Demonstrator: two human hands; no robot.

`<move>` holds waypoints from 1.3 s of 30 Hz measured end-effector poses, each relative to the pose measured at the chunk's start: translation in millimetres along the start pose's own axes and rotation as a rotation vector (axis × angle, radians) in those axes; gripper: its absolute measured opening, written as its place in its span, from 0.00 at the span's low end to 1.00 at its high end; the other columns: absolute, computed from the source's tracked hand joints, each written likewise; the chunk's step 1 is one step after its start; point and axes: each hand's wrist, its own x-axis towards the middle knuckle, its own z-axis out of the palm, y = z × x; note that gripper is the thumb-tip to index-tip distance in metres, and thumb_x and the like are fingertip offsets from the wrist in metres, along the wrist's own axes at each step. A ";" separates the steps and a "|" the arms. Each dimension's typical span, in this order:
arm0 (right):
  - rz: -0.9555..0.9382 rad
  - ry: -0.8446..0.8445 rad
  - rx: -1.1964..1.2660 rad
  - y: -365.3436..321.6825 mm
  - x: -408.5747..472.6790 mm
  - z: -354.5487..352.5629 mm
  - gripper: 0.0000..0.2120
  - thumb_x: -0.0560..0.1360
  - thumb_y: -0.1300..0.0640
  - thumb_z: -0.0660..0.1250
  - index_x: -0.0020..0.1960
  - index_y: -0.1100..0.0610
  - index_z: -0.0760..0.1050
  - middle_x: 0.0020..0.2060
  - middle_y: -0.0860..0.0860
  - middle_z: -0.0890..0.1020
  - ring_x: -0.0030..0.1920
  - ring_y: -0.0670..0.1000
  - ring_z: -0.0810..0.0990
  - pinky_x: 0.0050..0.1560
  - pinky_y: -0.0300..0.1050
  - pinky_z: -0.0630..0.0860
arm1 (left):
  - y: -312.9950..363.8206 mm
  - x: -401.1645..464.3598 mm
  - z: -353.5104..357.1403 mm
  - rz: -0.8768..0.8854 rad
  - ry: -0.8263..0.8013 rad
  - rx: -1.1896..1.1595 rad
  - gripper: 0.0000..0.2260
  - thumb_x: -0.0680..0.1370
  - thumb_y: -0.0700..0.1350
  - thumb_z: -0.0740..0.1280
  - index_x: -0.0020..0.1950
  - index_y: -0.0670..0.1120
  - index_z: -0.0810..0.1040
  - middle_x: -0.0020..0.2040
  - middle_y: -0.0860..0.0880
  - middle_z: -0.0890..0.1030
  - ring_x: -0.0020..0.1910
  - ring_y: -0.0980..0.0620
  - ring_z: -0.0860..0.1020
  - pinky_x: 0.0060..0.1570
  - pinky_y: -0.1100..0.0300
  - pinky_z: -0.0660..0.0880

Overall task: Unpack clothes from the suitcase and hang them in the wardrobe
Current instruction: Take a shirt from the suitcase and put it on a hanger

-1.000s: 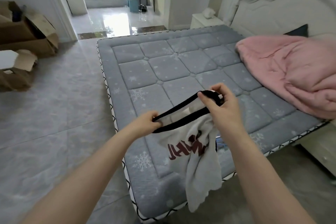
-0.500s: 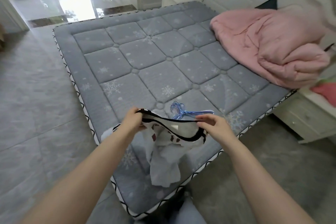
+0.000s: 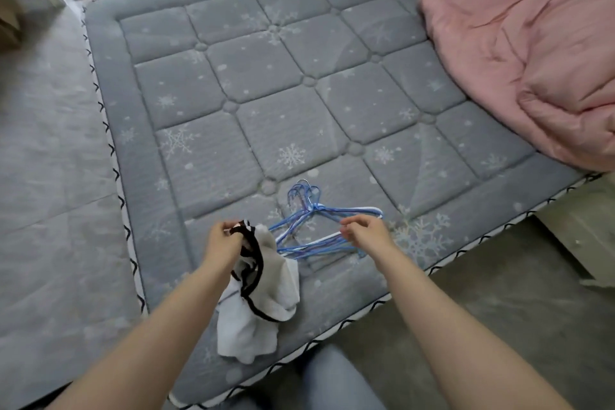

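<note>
White shirt (image 3: 263, 283) in left hand (image 3: 223, 243)

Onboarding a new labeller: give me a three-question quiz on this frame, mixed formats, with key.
1. True or false: the left hand grips the white shirt.
2. The blue hangers lie on: A) floor B) mattress C) pink duvet.
3. Fill in: the right hand is just above the ____.

Key: 1 true; 2 B; 3 hangers.
</note>
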 end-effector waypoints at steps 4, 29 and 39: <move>0.023 -0.038 -0.147 17.6 50.7 -12.0 0.14 0.74 0.68 0.66 0.38 0.51 0.79 0.36 0.51 0.82 0.33 0.45 0.80 0.38 0.35 0.77 | -0.5 4.3 38.0 -0.047 0.015 0.035 0.09 0.79 0.33 0.57 0.54 0.43 0.72 0.46 0.41 0.77 0.36 0.47 0.73 0.35 0.57 0.70; -0.139 -0.256 -0.857 64.1 236.9 69.9 0.34 0.71 0.64 0.72 0.74 0.60 0.64 0.69 0.61 0.71 0.70 0.60 0.69 0.69 0.44 0.61 | -84.1 59.3 119.8 -0.245 -0.087 -0.150 0.16 0.78 0.33 0.57 0.55 0.48 0.80 0.51 0.52 0.83 0.53 0.56 0.80 0.57 0.58 0.75; -0.403 0.089 -1.324 35.0 205.9 62.8 0.16 0.76 0.38 0.63 0.56 0.46 0.78 0.53 0.49 0.81 0.53 0.53 0.80 0.58 0.52 0.62 | -76.7 71.2 101.1 -0.188 -0.081 -0.166 0.11 0.78 0.36 0.60 0.47 0.47 0.80 0.45 0.52 0.83 0.50 0.50 0.80 0.56 0.53 0.75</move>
